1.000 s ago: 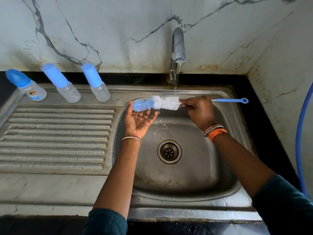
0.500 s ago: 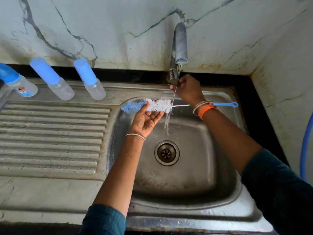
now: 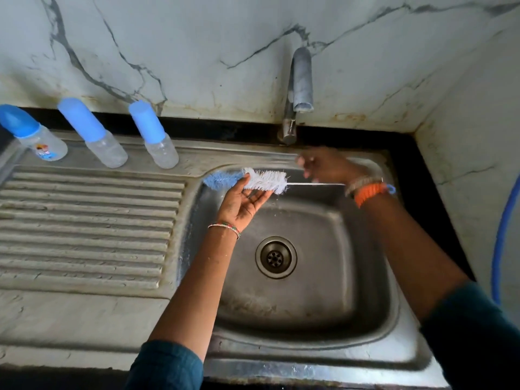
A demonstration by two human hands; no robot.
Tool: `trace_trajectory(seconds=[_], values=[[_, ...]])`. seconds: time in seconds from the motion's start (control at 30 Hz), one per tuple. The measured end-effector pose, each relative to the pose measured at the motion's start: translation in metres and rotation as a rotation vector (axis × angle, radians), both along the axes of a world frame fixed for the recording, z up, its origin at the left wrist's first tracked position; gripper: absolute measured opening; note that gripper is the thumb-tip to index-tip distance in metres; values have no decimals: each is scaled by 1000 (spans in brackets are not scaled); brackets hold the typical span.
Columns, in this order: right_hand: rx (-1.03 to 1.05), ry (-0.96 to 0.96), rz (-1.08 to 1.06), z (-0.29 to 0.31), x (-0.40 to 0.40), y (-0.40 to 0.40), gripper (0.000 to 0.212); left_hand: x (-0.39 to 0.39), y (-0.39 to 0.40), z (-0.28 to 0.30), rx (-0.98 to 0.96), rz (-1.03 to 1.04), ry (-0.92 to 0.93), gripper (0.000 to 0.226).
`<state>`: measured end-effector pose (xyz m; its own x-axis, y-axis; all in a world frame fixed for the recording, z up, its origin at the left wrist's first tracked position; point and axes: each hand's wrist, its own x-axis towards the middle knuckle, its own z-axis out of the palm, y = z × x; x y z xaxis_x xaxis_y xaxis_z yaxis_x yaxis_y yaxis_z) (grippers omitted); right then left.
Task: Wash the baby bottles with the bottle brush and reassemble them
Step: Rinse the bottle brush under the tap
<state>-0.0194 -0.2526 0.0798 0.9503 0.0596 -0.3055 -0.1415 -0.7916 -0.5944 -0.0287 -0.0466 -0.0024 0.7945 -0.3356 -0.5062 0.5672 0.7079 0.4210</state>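
The bottle brush (image 3: 266, 180), with white and blue bristles and a thin wire shaft, lies level over the back of the sink basin (image 3: 337, 291). My left hand (image 3: 244, 201) grips it by the bristle head, palm up. My right hand (image 3: 326, 166) is blurred, just below the tap base and above the brush shaft, holding nothing. The brush's blue handle end is mostly hidden behind my right wrist. Three capped baby bottles (image 3: 42, 144) (image 3: 104, 147) (image 3: 160, 147) with blue caps stand in a row on the back ledge to the left.
The tap (image 3: 302, 80) hangs over the basin with no water running. The drain (image 3: 275, 257) sits mid-basin. A ribbed steel drainboard (image 3: 84, 220) spreads left. A blue hose (image 3: 503, 235) runs down the right wall.
My right hand let go of the brush handle, went to the tap base, and has now come back down from it. The water has stopped. My left hand has kept hold of the brush head.
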Motion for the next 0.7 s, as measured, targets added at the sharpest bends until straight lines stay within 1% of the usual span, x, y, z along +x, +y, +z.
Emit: trace_trajectory(seconds=[0.03,0.1,0.13,0.2,0.23,0.27,0.3,0.33,0.37,0.4,0.43,0.47,0.53,0.57,0.6,0.63,0.67,0.7], values=[[-126,-38,53,-4,-24,-1,22,-1,-1,4,-2,2,-20,9],[-255,-155,39,-16,-72,5,33,-8,-4,14,-14,-33,-89,9],[-297,-261,-20,-21,-93,9,38,-15,-5,22,-39,-76,-130,10],[-356,-531,-162,-19,-127,12,42,-29,-2,35,-83,-166,-198,16],[-388,-622,-215,-17,-141,11,43,-35,1,39,-66,-198,-188,15],[-448,-625,-242,-15,-153,10,42,-42,5,43,-3,-236,-162,9],[-554,-500,-218,-16,-161,12,39,-46,7,46,156,-285,-141,7],[-671,-338,-148,-19,-170,16,34,-53,9,46,437,-375,-170,13],[-738,-195,-108,-21,-176,18,31,-59,10,45,810,-487,-234,20],[-757,-164,-128,-20,-181,19,30,-65,12,44,1135,-576,-334,23],[-760,-181,-171,-15,-182,19,29,-67,13,42,1325,-624,-464,24],[-753,-210,-227,-8,-182,18,28,-70,15,40,1422,-656,-560,29],[-715,-286,-363,-2,-182,13,31,-73,18,40,1470,-695,-728,50],[-710,-294,-369,-3,-182,14,33,-75,19,39,1488,-715,-832,57],[-735,-236,-311,-3,-184,20,34,-78,18,37,1528,-766,-935,63],[-770,-171,-242,-8,-187,23,32,-80,16,34,1619,-854,-1029,69],[-797,-162,-207,-12,-192,26,31,-86,16,33,1726,-960,-1098,76],[-781,-245,-215,-13,-192,26,33,-88,15,32,1838,-992,-1154,82]])
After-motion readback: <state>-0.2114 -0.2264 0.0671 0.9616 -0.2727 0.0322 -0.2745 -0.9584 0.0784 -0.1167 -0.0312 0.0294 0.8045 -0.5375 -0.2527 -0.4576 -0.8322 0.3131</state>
